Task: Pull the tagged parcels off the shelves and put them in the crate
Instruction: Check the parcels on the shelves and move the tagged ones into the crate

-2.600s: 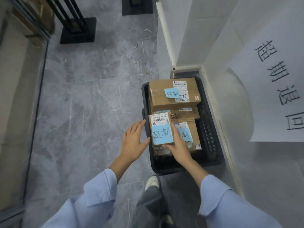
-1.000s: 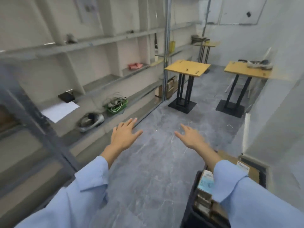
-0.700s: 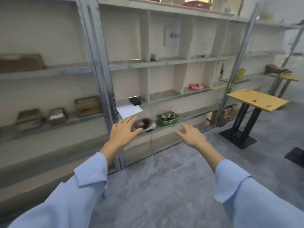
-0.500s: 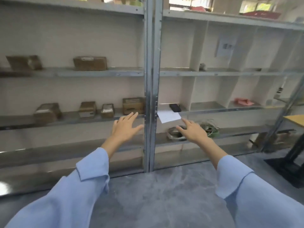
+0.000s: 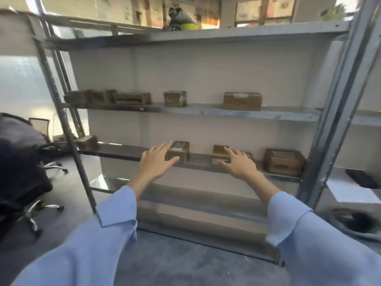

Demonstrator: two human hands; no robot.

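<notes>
My right hand has let go of the blue-tagged parcel it was setting into the crate, and the crate has dropped out of view. I have turned left, past the yellow tables and along the shelves. The white sheet now lies at the far right, and an office chair has appeared at the left. My right hand and my left hand are now empty, fingers spread, raised in front of the small parcels on the lower shelf.

A grey metal rack carries brown boxes: several spaced along the middle shelf, more on the lower shelf, a blurred dark-and-green thing on the top shelf
</notes>
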